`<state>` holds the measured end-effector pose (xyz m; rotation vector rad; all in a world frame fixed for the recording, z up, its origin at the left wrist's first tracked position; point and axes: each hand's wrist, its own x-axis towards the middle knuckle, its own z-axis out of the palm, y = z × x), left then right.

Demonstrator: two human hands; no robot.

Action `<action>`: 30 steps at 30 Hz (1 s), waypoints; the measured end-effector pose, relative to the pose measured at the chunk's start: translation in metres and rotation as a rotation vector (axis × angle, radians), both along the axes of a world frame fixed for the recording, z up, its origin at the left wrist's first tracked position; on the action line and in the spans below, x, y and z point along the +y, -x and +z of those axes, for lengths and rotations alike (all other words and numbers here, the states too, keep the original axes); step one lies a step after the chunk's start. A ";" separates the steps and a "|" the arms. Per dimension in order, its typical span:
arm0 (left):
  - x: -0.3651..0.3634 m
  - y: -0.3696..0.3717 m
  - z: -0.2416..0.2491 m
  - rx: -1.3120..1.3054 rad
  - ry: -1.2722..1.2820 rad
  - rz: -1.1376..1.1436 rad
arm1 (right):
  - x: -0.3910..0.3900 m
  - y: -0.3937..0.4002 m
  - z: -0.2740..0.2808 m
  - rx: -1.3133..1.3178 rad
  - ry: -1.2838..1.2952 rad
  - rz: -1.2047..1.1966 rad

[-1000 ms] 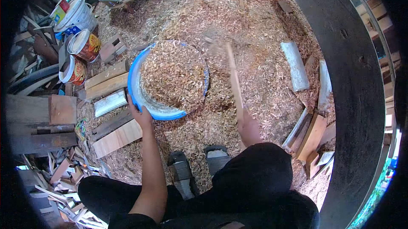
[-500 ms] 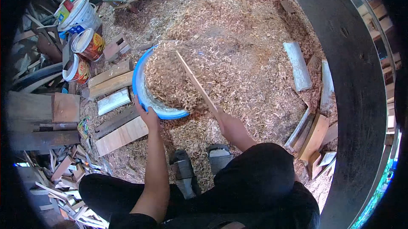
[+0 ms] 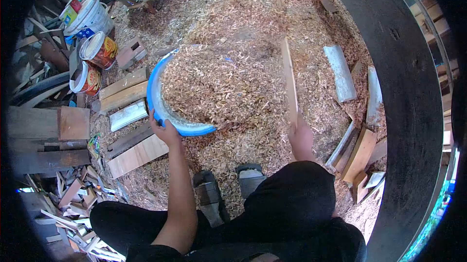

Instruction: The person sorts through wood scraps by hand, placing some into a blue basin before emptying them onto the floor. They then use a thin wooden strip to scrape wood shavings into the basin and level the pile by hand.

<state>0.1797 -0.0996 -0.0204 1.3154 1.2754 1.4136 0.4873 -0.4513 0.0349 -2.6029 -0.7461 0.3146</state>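
My left hand [image 3: 166, 129] grips the near-left rim of a blue basin [image 3: 152, 89], whose inside looks whitish. The basin is tilted with its mouth toward the right, and wood shavings [image 3: 219, 87] fill it and spill over its right side, hiding that edge. In my right hand [image 3: 300, 138] is a long, thin wooden slat [image 3: 290, 79], held by its near end and pointing away from me. It stands apart from the basin, over the shavings on the ground to the right.
Buckets [image 3: 99, 50] stand at the far left, near wooden blocks [image 3: 124, 96]. A heap of offcuts [image 3: 73, 213] lies at lower left. A dark beam [image 3: 399, 91] runs along the right, beside loose boards [image 3: 360, 155]. My sandalled feet [image 3: 209, 194] rest on the shavings.
My right hand has swung the slat from over the basin out to the right, and it now points nearly straight ahead. More shavings lie in the basin. My left hand keeps its hold on the rim.
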 end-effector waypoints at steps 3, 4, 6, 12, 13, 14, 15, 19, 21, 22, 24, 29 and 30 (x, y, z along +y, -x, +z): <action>0.020 0.004 0.012 0.003 -0.044 0.006 | -0.019 -0.011 -0.008 0.003 0.046 -0.045; 0.025 0.007 0.018 -0.014 -0.022 -0.009 | -0.022 -0.012 -0.010 -0.017 0.060 -0.024; 0.033 0.005 0.029 -0.020 -0.059 -0.038 | -0.026 -0.012 -0.009 -0.037 0.077 -0.010; 0.037 -0.003 0.051 0.080 -0.103 -0.086 | 0.001 0.016 0.000 0.107 0.080 0.040; 0.037 -0.003 0.052 0.121 -0.124 -0.085 | 0.003 0.021 -0.003 0.106 0.080 0.042; 0.036 -0.003 0.053 0.121 -0.125 -0.081 | 0.005 0.027 -0.005 0.071 0.043 0.065; 0.036 -0.004 0.052 0.147 -0.134 -0.088 | 0.006 0.032 -0.008 0.037 0.006 0.089; 0.022 -0.012 0.067 0.325 -0.276 -0.049 | 0.011 0.047 -0.007 0.076 0.036 0.105; 0.019 -0.013 0.065 0.327 -0.280 -0.049 | 0.016 0.054 0.002 0.136 0.088 0.125; 0.018 -0.012 0.063 0.328 -0.284 -0.049 | 0.019 0.058 0.008 0.138 0.086 0.126; 0.015 -0.012 0.061 0.340 -0.266 -0.027 | 0.025 0.065 0.019 0.237 0.037 0.206; 0.008 -0.009 0.054 0.372 -0.248 0.013 | 0.045 0.074 0.023 0.231 -0.028 0.289; 0.008 -0.007 0.051 0.363 -0.231 0.015 | 0.048 0.076 0.023 0.232 -0.043 0.308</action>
